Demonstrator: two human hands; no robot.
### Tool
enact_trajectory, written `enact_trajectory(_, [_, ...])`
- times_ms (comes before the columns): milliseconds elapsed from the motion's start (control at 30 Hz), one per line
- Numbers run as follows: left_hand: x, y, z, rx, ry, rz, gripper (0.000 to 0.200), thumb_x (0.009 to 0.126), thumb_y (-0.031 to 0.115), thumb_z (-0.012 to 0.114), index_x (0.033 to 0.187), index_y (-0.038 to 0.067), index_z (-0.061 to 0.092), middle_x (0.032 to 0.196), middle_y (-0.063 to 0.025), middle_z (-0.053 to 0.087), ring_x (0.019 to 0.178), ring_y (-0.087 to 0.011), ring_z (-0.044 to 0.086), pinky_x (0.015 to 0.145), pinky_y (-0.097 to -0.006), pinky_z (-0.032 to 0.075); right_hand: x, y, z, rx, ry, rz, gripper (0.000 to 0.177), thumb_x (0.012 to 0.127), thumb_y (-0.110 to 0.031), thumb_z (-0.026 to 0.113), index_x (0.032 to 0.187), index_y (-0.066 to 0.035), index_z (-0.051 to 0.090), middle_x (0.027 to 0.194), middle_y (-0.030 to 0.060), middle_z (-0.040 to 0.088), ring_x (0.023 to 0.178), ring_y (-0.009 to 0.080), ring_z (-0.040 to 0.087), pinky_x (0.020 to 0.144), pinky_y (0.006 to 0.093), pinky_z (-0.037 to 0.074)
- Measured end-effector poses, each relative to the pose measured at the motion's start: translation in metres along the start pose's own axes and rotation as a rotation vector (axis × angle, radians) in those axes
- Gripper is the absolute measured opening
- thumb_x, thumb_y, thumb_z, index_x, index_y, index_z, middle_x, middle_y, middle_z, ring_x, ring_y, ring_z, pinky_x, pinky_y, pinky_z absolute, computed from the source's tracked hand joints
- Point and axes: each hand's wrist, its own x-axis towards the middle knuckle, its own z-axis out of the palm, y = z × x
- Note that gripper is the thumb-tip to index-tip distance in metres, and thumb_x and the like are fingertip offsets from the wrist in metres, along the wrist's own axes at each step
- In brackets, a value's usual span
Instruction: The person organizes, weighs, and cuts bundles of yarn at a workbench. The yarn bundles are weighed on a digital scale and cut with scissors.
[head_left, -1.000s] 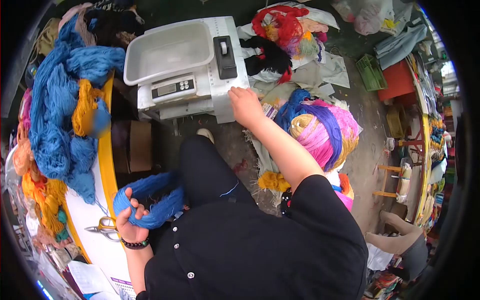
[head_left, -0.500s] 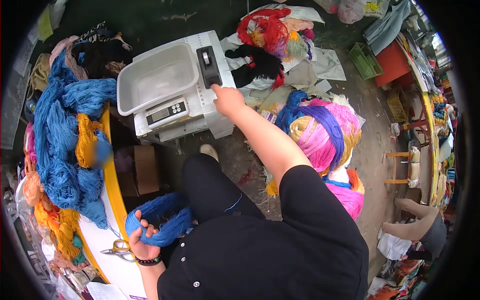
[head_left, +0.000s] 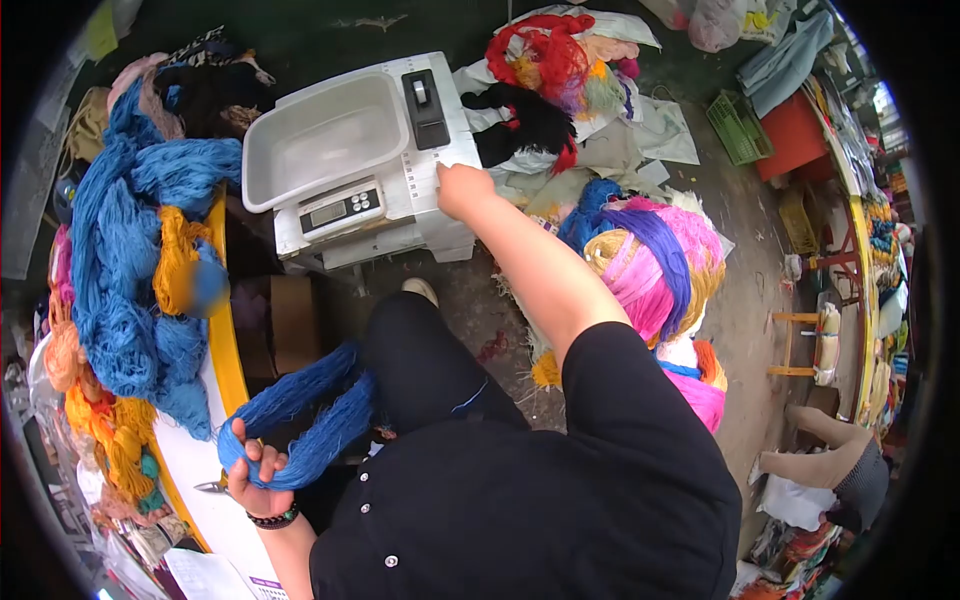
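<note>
My left hand (head_left: 258, 462) curls around a looped skein of blue yarn (head_left: 318, 385), which hangs open between the table edge and my lap. My right hand (head_left: 466, 190) is closed at the right edge of a white box-like stand (head_left: 430, 185), thumb and index finger together; anything between them is hidden. Just above that hand, a black holder with a white roller (head_left: 426, 110) sits on the stand. Beside it is a digital scale (head_left: 342, 207) bearing a shallow clear plastic tub (head_left: 330, 140). Scissors (head_left: 211, 487) lie on the table, mostly covered by my left hand and the skein.
Blue yarn hanks (head_left: 115, 270) and a yellow-orange hank (head_left: 178, 260) pile on the yellow-edged table (head_left: 228, 370) at left. Multicoloured yarn (head_left: 640, 270) heaps on the floor to my right. A cardboard box (head_left: 292, 325) stands under the table; a green crate (head_left: 738, 128) is farther off.
My right hand has drawn back from the black holder to the stand's near right edge. My left hand has moved left with the blue skein, now covering most of the scissors.
</note>
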Motion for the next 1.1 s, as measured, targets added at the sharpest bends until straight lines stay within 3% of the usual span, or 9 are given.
enact_trajectory(133, [-0.012,0.012,0.003,0.047,0.03,0.047,0.05,0.093,0.019,0.051,0.14,0.006,0.038,0.104,-0.0087,0.062,0.078,-0.0151,0.06,0.081,-0.0368,0.054,-0.028,-0.005,-0.011,-0.09,0.031,-0.036,0.028,0.08,-0.02,0.056,0.104,-0.011,0.066,0.097,0.0145,0.064,0.093,0.0329,0.062,0.077,0.0462,0.047])
enact_trajectory(267, [-0.017,0.015,0.009,0.136,0.077,0.014,0.046,0.094,0.021,0.051,0.136,0.005,0.043,0.135,-0.0148,0.051,0.109,-0.0262,0.061,0.09,-0.0402,0.052,-0.073,-0.029,-0.032,-0.095,0.139,-0.145,0.019,0.076,-0.015,0.057,0.09,-0.01,0.07,0.093,0.0151,0.065,0.091,0.0337,0.062,0.078,0.0456,0.047])
enact_trajectory(367, [-0.012,0.003,0.029,0.243,0.132,0.006,0.05,0.095,0.024,0.051,0.139,0.005,0.039,0.144,-0.0163,0.04,0.13,-0.0307,0.044,0.102,-0.0459,0.041,-0.122,-0.087,-0.064,0.529,0.297,-0.371,0.021,0.08,-0.018,0.062,0.094,-0.005,0.069,0.094,0.0159,0.066,0.092,0.0351,0.061,0.081,0.0416,0.05])
enact_trajectory(433, [-0.009,-0.003,0.042,0.167,0.126,0.011,0.056,0.093,0.022,0.054,0.141,0.002,0.034,0.149,-0.0157,0.032,0.137,-0.0311,0.033,0.106,-0.0476,0.034,-0.162,-0.135,-0.1,0.841,0.064,-0.552,0.023,0.085,-0.021,0.063,0.099,-0.003,0.068,0.097,0.015,0.067,0.089,0.0318,0.065,0.079,0.0367,0.051])
enact_trajectory(500, [-0.006,-0.004,0.052,0.123,0.059,0.056,0.06,0.09,0.022,0.058,0.141,0.001,0.033,0.149,-0.0172,0.032,0.138,-0.0317,0.031,0.105,-0.0478,0.035,-0.201,-0.175,-0.128,1.083,-0.262,-0.572,0.021,0.088,-0.016,0.066,0.101,0.0,0.067,0.093,0.0104,0.068,0.085,0.015,0.066,0.075,0.0272,0.052])
enact_trajectory(567, [-0.008,-0.002,0.062,0.09,0.028,0.112,0.061,0.088,0.019,0.058,0.141,-0.001,0.034,0.149,-0.018,0.032,0.138,-0.0296,0.03,0.106,-0.0456,0.035,-0.228,-0.207,-0.134,1.37,-0.593,-0.521,0.034,0.089,-0.015,0.066,0.116,0.004,0.059,0.104,0.008,0.066,0.092,0.0135,0.064,0.076,0.0247,0.052])
enact_trajectory(667, [-0.017,0.008,0.069,0.151,-0.009,0.148,0.058,0.085,0.011,0.058,0.137,-0.004,0.039,0.146,-0.0167,0.037,0.133,-0.0268,0.039,0.109,-0.0379,0.032,-0.246,-0.244,-0.135,1.228,-0.527,-0.705,0.043,0.088,-0.016,0.066,0.125,0.003,0.054,0.116,0.0122,0.063,0.109,0.0184,0.059,0.095,0.0318,0.046])
enact_trajectory(900, [-0.043,0.007,0.061,0.412,0.218,0.267,0.035,0.084,0.005,0.063,0.118,-0.002,0.057,0.113,-0.0111,0.063,0.105,-0.0207,0.06,0.095,-0.0335,0.045,-0.273,-0.272,-0.132,1.379,-0.707,-0.51,0.024,0.089,-0.01,0.063,0.11,0.003,0.061,0.094,0.0013,0.065,0.085,0.0059,0.059,0.074,0.0222,0.049])
enact_trajectory(1100, [-0.06,0.011,0.051,0.087,0.233,0.205,0.032,0.088,0.01,0.062,0.118,0.0,0.056,0.111,-0.0081,0.062,0.104,-0.0178,0.059,0.092,-0.0327,0.046,-0.275,-0.279,-0.127,1.592,-0.827,-0.359,0.021,0.09,-0.012,0.063,0.107,0.001,0.062,0.094,0.002,0.066,0.085,0.0066,0.06,0.076,0.0244,0.05])
